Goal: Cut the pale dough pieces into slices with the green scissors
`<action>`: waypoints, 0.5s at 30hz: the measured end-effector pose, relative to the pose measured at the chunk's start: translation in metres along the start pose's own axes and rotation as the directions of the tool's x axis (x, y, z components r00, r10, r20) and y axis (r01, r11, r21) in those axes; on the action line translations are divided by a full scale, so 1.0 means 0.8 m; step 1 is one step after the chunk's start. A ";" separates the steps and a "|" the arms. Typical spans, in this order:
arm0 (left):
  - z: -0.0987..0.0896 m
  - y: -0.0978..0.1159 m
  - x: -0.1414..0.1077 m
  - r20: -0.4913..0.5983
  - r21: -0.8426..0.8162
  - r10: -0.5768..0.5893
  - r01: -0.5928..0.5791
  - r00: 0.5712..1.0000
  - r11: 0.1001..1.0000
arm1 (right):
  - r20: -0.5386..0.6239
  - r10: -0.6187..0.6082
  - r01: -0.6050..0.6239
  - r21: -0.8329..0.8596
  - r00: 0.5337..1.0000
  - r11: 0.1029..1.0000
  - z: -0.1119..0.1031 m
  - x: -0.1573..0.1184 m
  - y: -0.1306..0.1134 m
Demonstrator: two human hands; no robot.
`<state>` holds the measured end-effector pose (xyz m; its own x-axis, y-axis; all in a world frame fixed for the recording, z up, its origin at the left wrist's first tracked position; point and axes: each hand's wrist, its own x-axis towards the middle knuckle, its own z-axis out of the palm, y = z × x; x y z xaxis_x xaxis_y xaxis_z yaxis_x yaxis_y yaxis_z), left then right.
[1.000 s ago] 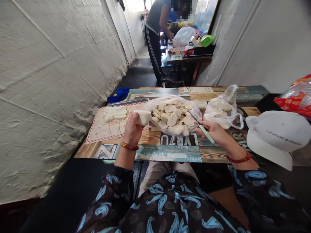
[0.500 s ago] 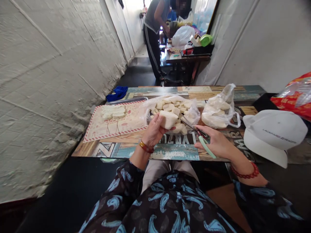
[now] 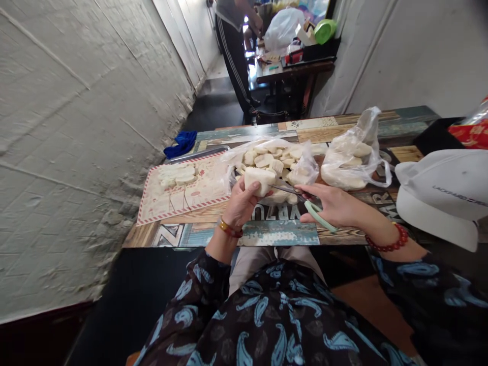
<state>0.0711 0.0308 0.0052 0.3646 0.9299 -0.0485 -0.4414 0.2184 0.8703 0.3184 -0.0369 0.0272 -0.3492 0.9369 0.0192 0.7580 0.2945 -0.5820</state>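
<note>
My left hand (image 3: 241, 204) is closed around a thick white piece of steamed bun (image 3: 259, 178), held just above the table. In my right hand (image 3: 332, 204) is a pair of scissors (image 3: 319, 218) with pale green handles. Their blades point left and reach the bun's right side; whether they are in it I cannot tell. Behind both hands, an opened clear plastic bag (image 3: 231, 173) holds many cut pale slices (image 3: 265, 160). To the left, several white pieces (image 3: 178, 174) lie in a row on a patterned mat (image 3: 156, 206).
A tied plastic bag of pale pieces (image 3: 348, 157) stands right of the pile, with a white cap (image 3: 438, 193) beyond it. A blue cloth (image 3: 181, 144) lies at the far left corner. Past the table (image 3: 282, 234), another person (image 3: 232, 56) stands by a cluttered second table (image 3: 293, 71).
My view has tilted down and shifted. The scissors have turned flatter, their blades now lower against the bun. Both hands keep hold of what they held.
</note>
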 end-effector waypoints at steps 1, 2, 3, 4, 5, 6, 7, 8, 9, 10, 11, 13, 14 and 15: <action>0.000 0.000 0.000 -0.003 0.006 -0.002 0.002 1.000 1.000 | 0.008 0.000 0.000 0.001 1.000 1.000 -0.001 0.004 0.000; 0.000 0.000 0.001 -0.003 0.011 -0.002 0.002 1.000 1.000 | 0.016 0.000 -0.001 0.004 1.000 1.000 -0.003 0.007 -0.001; 0.000 0.000 0.002 -0.001 0.015 -0.002 0.002 1.000 1.000 | 0.024 0.003 -0.003 0.008 1.000 1.000 -0.004 0.010 -0.001; 0.000 -0.001 0.003 0.002 0.019 -0.002 0.002 1.000 1.000 | 0.032 0.008 -0.008 0.010 0.999 1.000 -0.006 0.013 -0.001; 0.000 -0.002 0.004 0.006 0.022 -0.004 0.004 1.000 1.000 | 0.040 0.012 -0.013 0.009 0.999 1.000 -0.007 0.016 -0.001; -0.001 -0.003 0.006 0.008 0.024 -0.004 0.004 1.000 1.000 | 0.049 0.017 -0.017 0.004 0.999 1.000 -0.009 0.019 -0.001; -0.001 -0.004 0.007 0.009 0.026 -0.006 0.005 1.000 1.000 | 0.056 0.021 -0.020 -0.002 0.998 1.000 -0.011 0.021 -0.001; -0.002 -0.005 0.009 0.010 0.027 -0.008 0.007 1.000 1.000 | 0.062 0.024 -0.024 -0.009 0.998 1.000 -0.012 0.023 0.000; -0.002 -0.007 0.011 0.010 0.028 -0.010 0.010 1.000 1.000 | 0.067 0.028 -0.027 -0.015 0.997 1.000 -0.014 0.024 0.000; -0.003 -0.008 0.012 0.010 0.028 -0.014 0.013 1.000 1.000 | 0.072 0.032 -0.031 -0.020 0.997 0.999 -0.015 0.026 0.001; -0.003 -0.010 0.014 0.010 0.026 -0.017 0.017 1.000 1.000 | 0.077 0.038 -0.036 -0.024 0.996 0.999 -0.016 0.027 0.001; -0.002 -0.012 0.017 0.005 0.017 -0.023 0.023 1.000 1.000 | 0.082 0.051 -0.048 -0.028 0.995 0.998 -0.018 0.028 0.003; -0.001 -0.013 0.018 0.001 0.012 -0.023 0.023 1.000 1.000 | 0.083 0.057 -0.055 -0.028 0.995 0.998 -0.018 0.028 0.003; 0.000 -0.014 0.019 -0.004 0.009 -0.022 0.022 1.000 1.000 | 0.082 0.063 -0.061 -0.026 0.995 0.998 -0.018 0.028 0.004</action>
<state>0.0812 0.0423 -0.0052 0.3707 0.9262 -0.0692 -0.4257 0.2357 0.8737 0.3213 -0.0118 0.0376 -0.3446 0.9349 -0.0846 0.7919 0.2412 -0.5610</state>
